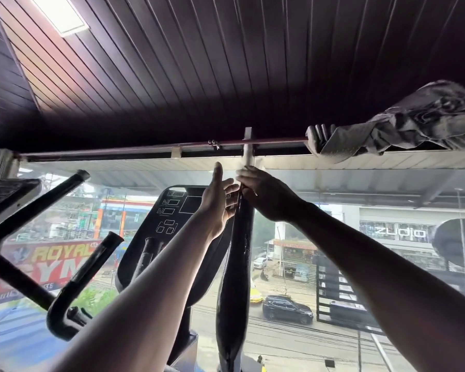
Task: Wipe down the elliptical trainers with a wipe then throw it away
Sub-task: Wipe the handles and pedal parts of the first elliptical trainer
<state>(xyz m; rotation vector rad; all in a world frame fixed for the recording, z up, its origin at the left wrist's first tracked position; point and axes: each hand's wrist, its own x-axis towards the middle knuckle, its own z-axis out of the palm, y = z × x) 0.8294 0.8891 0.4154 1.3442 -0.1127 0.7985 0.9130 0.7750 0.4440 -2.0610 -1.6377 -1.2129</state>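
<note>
Dark slatted ceiling panels (226, 63) fill the upper view, and below them a wide window (360, 264) looks out over a street with parked cars and shop signs. Near the glass stands an elliptical trainer, its console (169, 210) left of centre and its tall black handle (239, 251) rising up the middle. Both hands meet at the top of that handle. The left hand (216, 200) has its fingers straight and its palm turned toward the handle, touching or almost touching it on the left side. The right hand (266, 194) is curled over the handle top from the right and seems to be pinching something pale there; that is probably the wipe (246, 157), though a white bracket behind it on the window frame makes the two hard to separate. A second machine's curved black bars (24, 251) stand at the left, and a grey cloth (400, 124) is bundled on the rail high at the right. To do this step well, the right hand should wrap the wipe fully round the handle and draw it downward in one firm stroke, with the left hand steadying the bar so it does not swing.
</note>
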